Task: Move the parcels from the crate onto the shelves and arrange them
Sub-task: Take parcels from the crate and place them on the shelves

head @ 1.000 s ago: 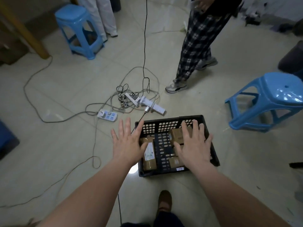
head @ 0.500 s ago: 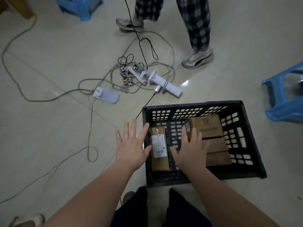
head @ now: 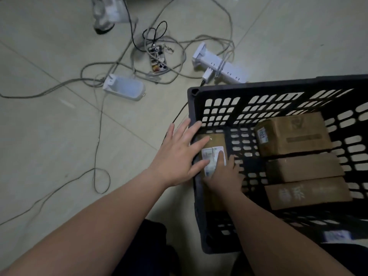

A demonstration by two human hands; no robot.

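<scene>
Your left hand (head: 179, 154) is wide open, fingers straight and spread. It hovers across the left rim of the black crate (head: 219, 90), and its fingertips reach over the long parcel (head: 216, 140) that lies along the crate's left wall. I cannot tell whether they touch the cardboard.

Your right hand (head: 225, 176) is down inside the crate, just right of your left hand, and lies on top of that same long parcel. Its index finger rests straight on the white label (head: 211, 154). The other fingers sit at the parcel's right edge (whether they curl round it into a grip I cannot tell).

To the right of your right hand, well apart from it, three more parcels (head: 302, 168) lie side by side against the crate's right part. The one farthest from you is the tallest. An open strip of slotted crate bottom separates them from the long parcel.

The crate stands on the tiled floor (head: 49, 126). Beyond your left hand, two white power strips (head: 124, 87) lie among tangled cables (head: 99, 136). Farther off, another person's shoe (head: 107, 12) shows at the frame's top edge.
</scene>
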